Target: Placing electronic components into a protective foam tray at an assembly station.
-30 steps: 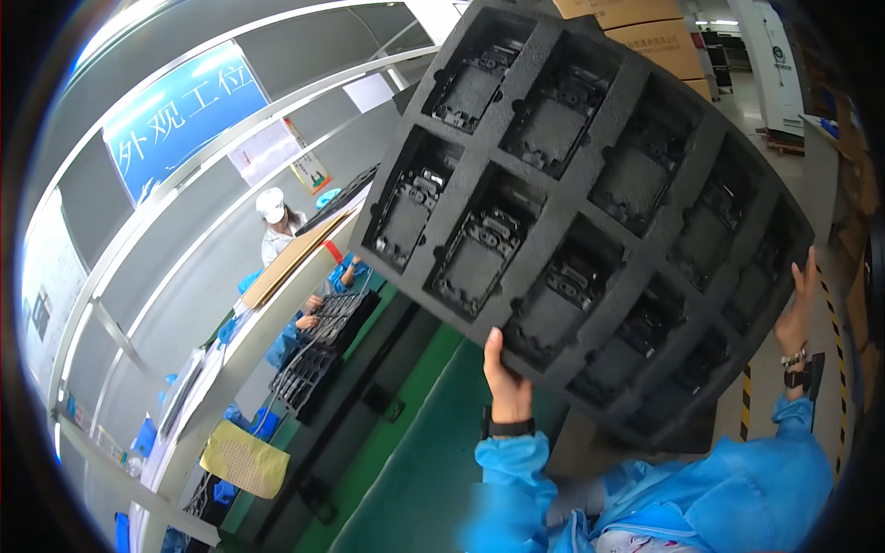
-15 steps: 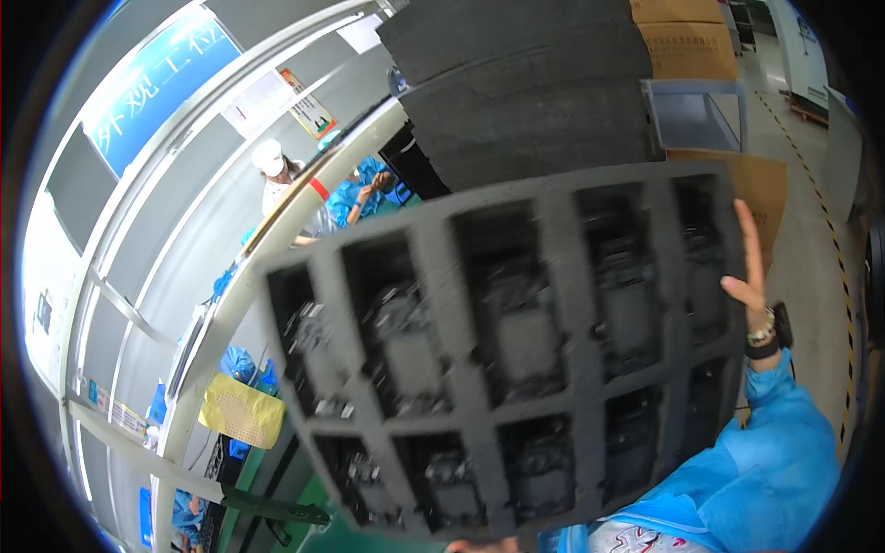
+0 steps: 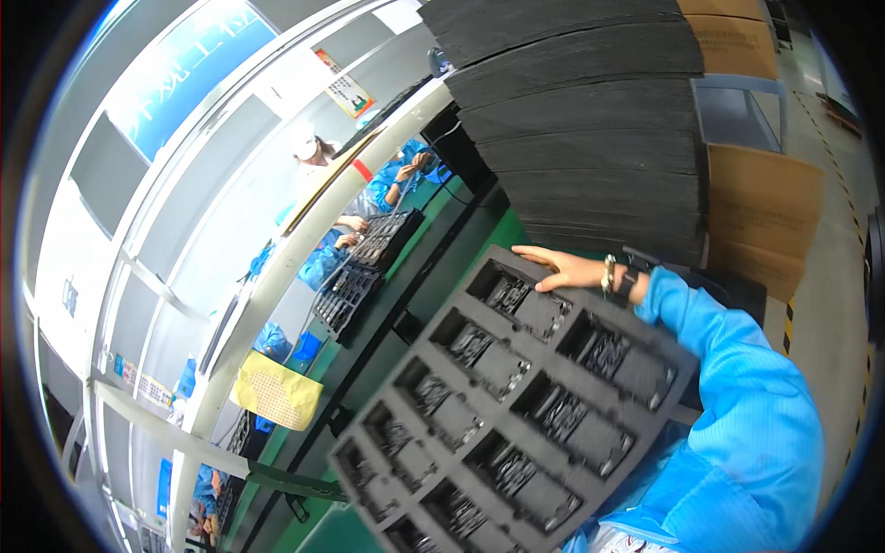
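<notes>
Lowered and turned since the earlier frame, our black foam tray [image 3: 544, 356] tilts at near centre, pockets upward, probably to keep its dark parts [image 3: 512, 468] seated, fingers of our right hand [image 3: 567, 269] grasping its far right edge, our left hand hidden.

Head fisheye, looking down, close over foam tray [image 3: 537, 358], frame's dark margin unclear
</notes>
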